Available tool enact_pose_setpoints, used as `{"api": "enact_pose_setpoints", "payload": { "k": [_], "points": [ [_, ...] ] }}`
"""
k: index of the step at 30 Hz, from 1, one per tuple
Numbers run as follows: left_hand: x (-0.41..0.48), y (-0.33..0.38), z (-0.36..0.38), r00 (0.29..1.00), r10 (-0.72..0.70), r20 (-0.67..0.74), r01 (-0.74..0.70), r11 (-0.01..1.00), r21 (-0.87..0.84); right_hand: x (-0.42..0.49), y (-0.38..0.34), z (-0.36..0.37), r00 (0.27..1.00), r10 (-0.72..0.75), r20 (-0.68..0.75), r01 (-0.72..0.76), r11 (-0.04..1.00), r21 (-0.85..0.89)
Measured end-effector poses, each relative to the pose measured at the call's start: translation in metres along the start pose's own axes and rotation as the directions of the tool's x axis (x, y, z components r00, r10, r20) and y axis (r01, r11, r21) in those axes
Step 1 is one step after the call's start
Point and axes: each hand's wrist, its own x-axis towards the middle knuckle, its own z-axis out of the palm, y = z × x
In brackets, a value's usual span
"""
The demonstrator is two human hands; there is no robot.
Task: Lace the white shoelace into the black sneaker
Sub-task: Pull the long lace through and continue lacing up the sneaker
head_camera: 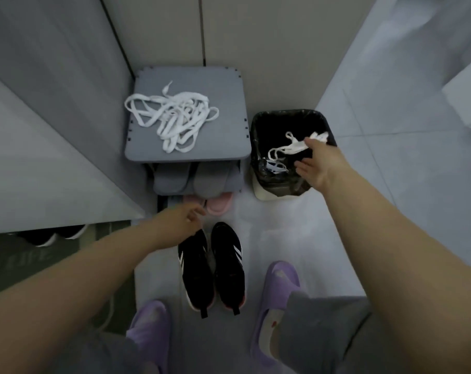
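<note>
Shoelace [172, 120] lies in a loose white tangle on the grey stool [223, 85], upper centre of the frame. It looks flat, limp, light and prone to snagging, so it is best taken by a free tip. Black sneakers [196, 268] stand at lower centre; the left hand [187, 215] hovers blurred at one toe, grip not determinable, and the right hand [314, 164] is spread flat over the bin [256, 122] at centre right, white scraps at its fingertips.
</note>
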Motion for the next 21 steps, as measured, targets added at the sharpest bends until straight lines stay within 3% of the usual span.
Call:
{"api": "enact_pose_setpoints", "payload": {
  "k": [2,4,6,8,10,12,15,18,19,21],
  "points": [
    [-0.007,0.007,-0.028,0.998,0.059,-0.032,-0.057,0.996,0.062,-0.005,0.009,0.009,1.0,-0.022,-0.012,0.02,0.98,-0.198],
    [-0.008,0.016,-0.05,0.985,0.115,-0.127,-0.112,0.993,0.028,-0.008,0.022,0.025,0.983,-0.181,0.012,0.173,0.912,-0.373],
    [-0.005,0.021,-0.066,0.963,0.112,-0.244,-0.14,0.985,-0.097,-0.011,0.032,0.046,0.889,-0.44,0.122,0.432,0.723,-0.54],
    [0.002,0.025,-0.078,0.933,0.093,-0.347,-0.17,0.965,-0.198,-0.013,0.04,0.071,0.754,-0.585,0.298,0.617,0.477,-0.625],
    [0.009,0.027,-0.087,0.904,0.102,-0.415,-0.192,0.965,-0.181,-0.013,0.049,0.096,0.678,-0.567,0.467,0.697,0.296,-0.653],
    [0.015,0.025,-0.092,0.889,0.107,-0.445,-0.199,0.966,-0.165,-0.016,0.06,0.12,0.664,-0.466,0.584,0.717,0.178,-0.674],
    [0.022,0.015,-0.095,0.894,0.08,-0.441,-0.158,0.977,-0.144,-0.014,0.078,0.143,0.642,-0.436,0.631,0.704,0.01,-0.71],
    [0.027,0.007,-0.096,0.912,-0.015,-0.409,-0.053,0.987,-0.154,-0.014,0.084,0.152,0.63,-0.471,0.617,0.688,-0.03,-0.725],
    [0.026,0.007,-0.094,0.929,-0.071,-0.364,-0.017,0.972,-0.234,-0.016,0.084,0.153,0.62,-0.483,0.618,0.709,0.008,-0.705],
    [0.02,0.018,-0.09,0.97,-0.187,-0.154,0.095,0.878,-0.469,-0.024,0.079,0.151,0.594,-0.541,0.596,0.774,0.182,-0.606]
  ]
}}
